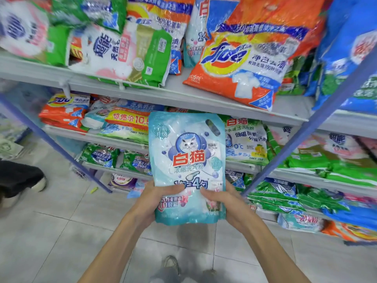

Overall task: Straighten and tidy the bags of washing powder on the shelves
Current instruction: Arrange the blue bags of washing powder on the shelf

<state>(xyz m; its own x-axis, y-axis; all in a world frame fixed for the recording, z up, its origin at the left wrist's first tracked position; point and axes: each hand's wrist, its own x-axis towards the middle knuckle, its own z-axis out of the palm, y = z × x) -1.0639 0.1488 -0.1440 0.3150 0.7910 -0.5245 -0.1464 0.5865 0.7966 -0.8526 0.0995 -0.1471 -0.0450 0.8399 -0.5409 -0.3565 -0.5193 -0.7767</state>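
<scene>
Holding: two hands are gripping one pale blue cat-print bag by its lower part, in the air in front of the second shelf level.
Left hand: is clamping the bag's lower left edge, thumb lying across the front, fingers hidden behind.
Right hand: is clamping the lower right edge the same way, thumb pressing on the front.
Bag axis: long axis is running up and down; the top edge with its handle cutout is pointing up toward the upper shelf board; the printed face is facing the camera.
Upper shelf: one large orange bag is lying tilted and overhanging the front edge; one green and white bag is poking over the edge to its left.
Posts: two blue posts are slanting either side of the held bag.
Floor tiles: are showing beneath the arms.
</scene>
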